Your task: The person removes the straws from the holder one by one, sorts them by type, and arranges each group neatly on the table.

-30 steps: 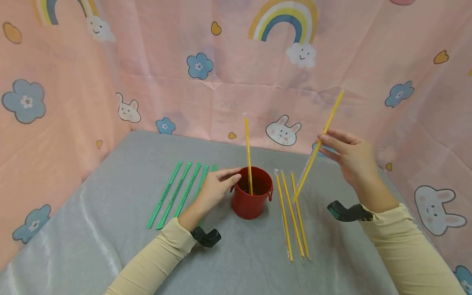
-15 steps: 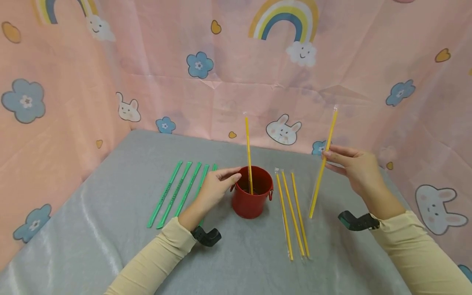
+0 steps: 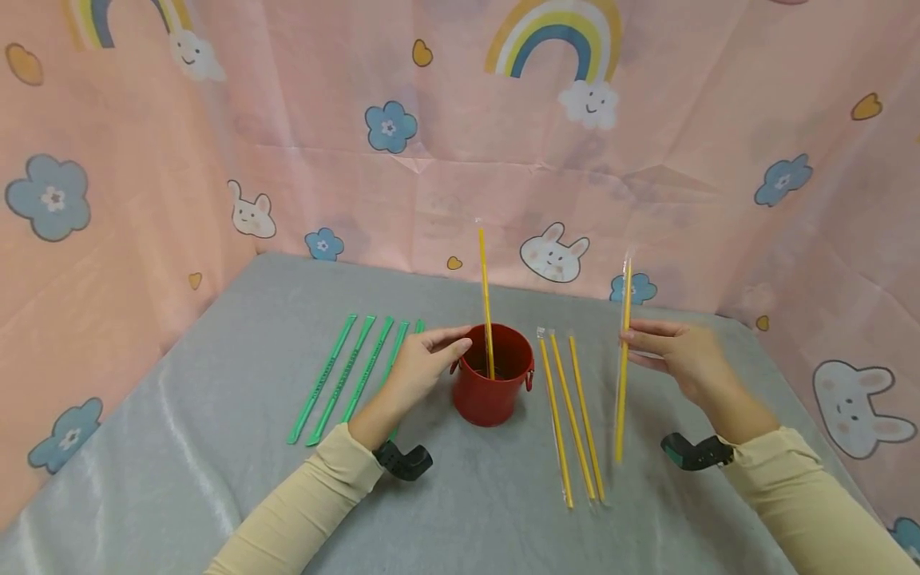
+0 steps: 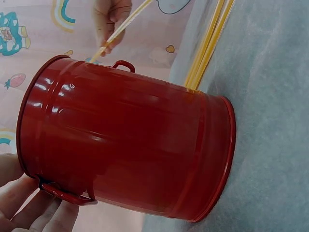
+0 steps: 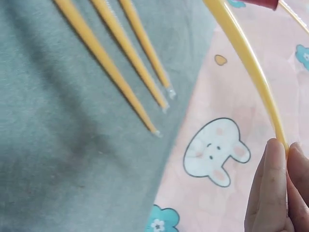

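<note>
My left hand (image 3: 419, 369) pinches the rim of a small red metal bucket (image 3: 483, 406) at its left side; in the left wrist view the fingers (image 4: 36, 208) lie by its small handle. One yellow straw (image 3: 484, 279) in clear wrap stands inside the bucket, leaning on the rim. Between thumb and fingertips, my right hand (image 3: 683, 359) holds another wrapped yellow straw (image 3: 622, 399), nearly upright, to the right of the bucket. It looks slightly bowed in the right wrist view (image 5: 248, 63). Three wrapped yellow straws (image 3: 571, 415) lie side by side between the bucket and this hand.
Several green wrapped straws (image 3: 332, 379) lie in a row left of the bucket, the rightmost partly hidden behind my left hand. A grey cloth (image 3: 237, 343) covers the table. Pink printed curtains (image 3: 446, 160) close off the back and sides.
My right hand has come down towards the table with its straw, which has turned from a slant to nearly upright, away from the lying straws. The left hand and bucket stay put.
</note>
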`<action>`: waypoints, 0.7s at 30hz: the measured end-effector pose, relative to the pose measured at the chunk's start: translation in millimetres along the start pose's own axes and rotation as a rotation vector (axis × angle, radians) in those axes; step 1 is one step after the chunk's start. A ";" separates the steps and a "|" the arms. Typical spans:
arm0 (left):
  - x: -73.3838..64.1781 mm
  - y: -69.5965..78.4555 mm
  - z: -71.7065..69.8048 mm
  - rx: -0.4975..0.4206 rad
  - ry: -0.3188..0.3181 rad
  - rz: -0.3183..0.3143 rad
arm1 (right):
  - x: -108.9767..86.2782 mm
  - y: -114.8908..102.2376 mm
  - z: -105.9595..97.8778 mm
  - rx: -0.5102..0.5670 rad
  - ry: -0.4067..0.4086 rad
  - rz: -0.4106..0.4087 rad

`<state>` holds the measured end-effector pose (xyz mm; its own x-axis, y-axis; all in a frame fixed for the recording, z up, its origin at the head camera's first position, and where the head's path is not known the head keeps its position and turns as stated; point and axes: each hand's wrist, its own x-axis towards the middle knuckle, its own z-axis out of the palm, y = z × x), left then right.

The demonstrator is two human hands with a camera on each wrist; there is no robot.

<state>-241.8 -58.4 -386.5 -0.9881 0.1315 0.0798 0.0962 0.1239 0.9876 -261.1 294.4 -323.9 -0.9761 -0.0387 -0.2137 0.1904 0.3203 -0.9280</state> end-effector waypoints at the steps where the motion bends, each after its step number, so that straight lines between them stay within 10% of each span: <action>1: -0.1 0.2 0.1 -0.002 0.001 0.003 | 0.7 1.8 0.7 -0.014 -0.003 0.014; 21: -0.9 -0.1 0.6 -0.002 0.011 0.021 | 10.5 43.9 9.9 -0.110 -0.078 0.119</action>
<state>-240.8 -58.0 -386.8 -0.9872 0.1228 0.1020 0.1167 0.1192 0.9860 -262.0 298.7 -369.9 -0.9357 -0.0664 -0.3466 0.2869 0.4287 -0.8567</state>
